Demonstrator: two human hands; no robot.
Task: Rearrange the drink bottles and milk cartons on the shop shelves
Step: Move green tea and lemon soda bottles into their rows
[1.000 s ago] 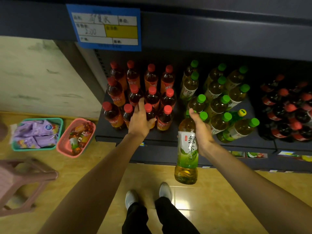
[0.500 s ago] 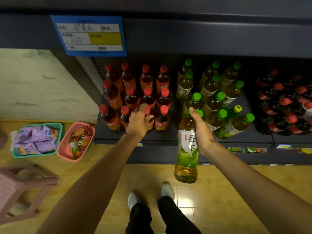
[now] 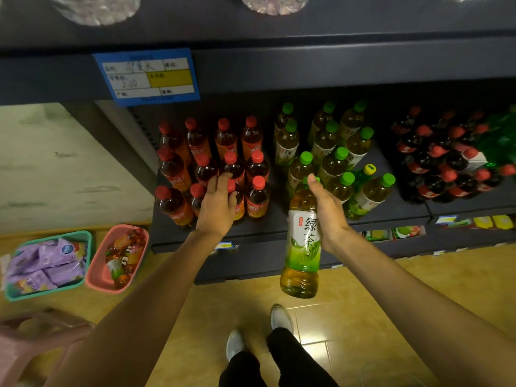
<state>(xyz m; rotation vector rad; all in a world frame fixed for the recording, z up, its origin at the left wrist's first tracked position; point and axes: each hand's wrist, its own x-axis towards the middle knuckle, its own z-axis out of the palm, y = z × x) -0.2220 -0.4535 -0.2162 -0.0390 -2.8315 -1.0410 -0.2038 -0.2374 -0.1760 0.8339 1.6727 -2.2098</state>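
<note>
Two hands work: the left hand has curled tighter round a red-capped amber plastic bottle, the right hand still gripping a green-capped tea bottle, awaiting placement.

Green-capped bottle, white-and-green leaf label, amber liquid; left of grip, red-capped bottles, orange labels; pink basket.
</note>
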